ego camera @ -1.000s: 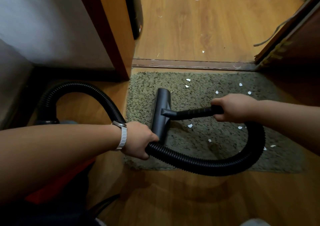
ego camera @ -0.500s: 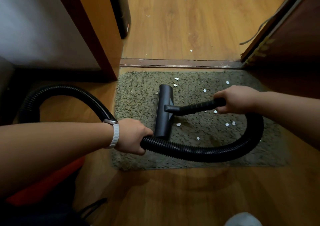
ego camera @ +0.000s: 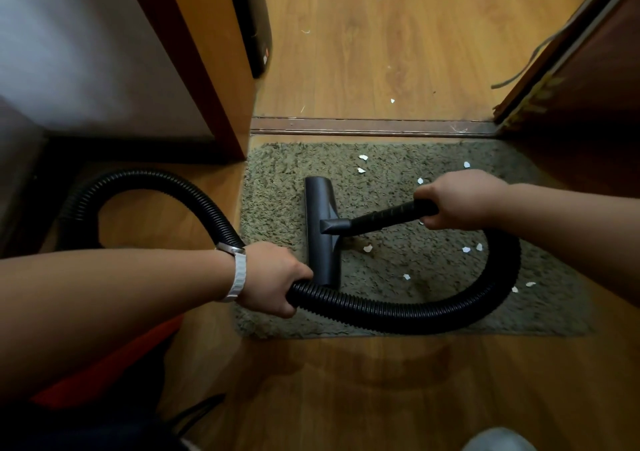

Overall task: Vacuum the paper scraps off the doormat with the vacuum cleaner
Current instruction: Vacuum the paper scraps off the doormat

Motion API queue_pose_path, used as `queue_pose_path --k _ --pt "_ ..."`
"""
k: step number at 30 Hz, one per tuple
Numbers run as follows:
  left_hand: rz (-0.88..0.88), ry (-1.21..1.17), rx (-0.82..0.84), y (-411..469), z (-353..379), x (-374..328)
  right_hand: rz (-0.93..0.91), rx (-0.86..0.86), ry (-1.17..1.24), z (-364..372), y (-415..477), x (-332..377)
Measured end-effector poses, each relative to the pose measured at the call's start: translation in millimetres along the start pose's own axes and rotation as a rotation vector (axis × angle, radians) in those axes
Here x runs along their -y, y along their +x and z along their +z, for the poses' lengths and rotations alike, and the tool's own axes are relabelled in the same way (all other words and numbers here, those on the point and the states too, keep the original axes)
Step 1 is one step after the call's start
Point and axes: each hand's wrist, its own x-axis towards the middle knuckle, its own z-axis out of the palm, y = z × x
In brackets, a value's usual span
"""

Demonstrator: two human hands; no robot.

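Scraps (ego camera: 367,248) dotted the doormat (ego camera: 277,187) beside the right hand (ego camera: 460,198) clutching the wand (ego camera: 388,215), left hand (ego camera: 273,277) gripping the hose (ego camera: 398,315); beyond the floor head (ego camera: 320,229), the mat looked clean.

Taking the doormat (ego camera: 277,187) as landmark: its left strip lies bare and open, bounded on the left by a door frame post (ego camera: 207,80) at the far-left corner. The floor nozzle (ego camera: 322,229) lies across its middle-left. The black hose (ego camera: 398,308) loops over its near edge and right half, fencing in the scraps (ego camera: 465,249) there. Beyond its far edge, the threshold strip (ego camera: 374,126) and wood floor (ego camera: 398,52) lie open.
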Motion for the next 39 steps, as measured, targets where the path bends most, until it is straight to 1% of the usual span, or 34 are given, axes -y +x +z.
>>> queue_pose_path --k 4,11,15,18,22,26,28,30,33,35,37,39 --pt "0.0 -0.004 -0.025 -0.4 1.1 2.6 0.005 0.005 0.022 -7.1 -1.6 0.8" --pt "-0.044 -0.088 -0.123 3.2 -7.8 0.5 0.168 0.005 0.078 -5.9 -13.7 -33.0" --pt "-0.059 -0.104 -0.121 6.5 -6.9 -0.9 0.186 0.058 0.079 -5.3 -17.6 -39.5" --pt "-0.035 -0.062 -0.095 6.0 -2.6 -3.9 0.186 0.076 0.089 2.4 -16.4 -29.2" --pt "-0.006 0.011 -0.047 3.4 0.1 2.2 0.213 0.099 0.212 15.6 -15.8 -12.1" --pt "0.01 0.036 -0.047 6.3 -3.9 7.3 0.28 0.13 0.298 23.6 -19.5 -14.1" --pt "0.023 0.048 -0.043 10.5 -1.4 6.8 0.324 0.168 0.392 24.1 -24.5 -19.2" --pt "0.039 0.054 -0.037 15.2 3.1 7.2 0.387 0.211 0.571 24.7 -30.0 -22.6" --pt "0.047 0.06 -0.026 20.4 7.7 10.9 0.533 0.262 1.061 31.0 -32.7 -26.5" --pt "0.048 0.064 -0.027 21.9 8.4 13.4 0.611 0.332 1.293 32.8 -33.7 -28.6" --pt "0.05 0.075 -0.027 22.7 7.7 16.6 0.634 0.44 1.409 33.3 -33.8 -28.9" --pt "0.066 0.084 -0.025 23.2 6.7 18.3 0.614 0.535 1.451 33.8 -32.5 -27.0"
